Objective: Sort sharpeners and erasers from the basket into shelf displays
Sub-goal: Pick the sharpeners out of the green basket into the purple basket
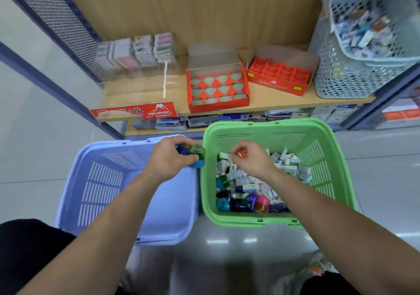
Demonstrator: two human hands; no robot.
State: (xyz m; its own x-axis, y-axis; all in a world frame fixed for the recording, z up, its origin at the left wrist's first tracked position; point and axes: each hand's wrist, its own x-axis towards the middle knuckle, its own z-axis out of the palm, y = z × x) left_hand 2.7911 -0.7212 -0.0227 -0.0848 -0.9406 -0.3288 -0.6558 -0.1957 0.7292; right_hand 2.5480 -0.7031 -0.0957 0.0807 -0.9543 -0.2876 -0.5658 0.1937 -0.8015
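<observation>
Erasers [288, 165], sharpeners [241, 205] in green basket [318, 135]

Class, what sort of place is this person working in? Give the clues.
Probably a stationery shop: a wooden shelf carries a Faber-Castell display box and a hard-eraser display, and a green basket holds erasers and sharpeners.

Both your forearms extend forward, bare, and converge slightly. Your left hand [171, 158] is curled with the thumb toward the right, and its fingers and thumb grip a cluster of sharpeners [195, 154]. Your right hand [253, 159] is bent downward at the wrist, its fingertips pinching a small orange piece [240, 153].
</observation>
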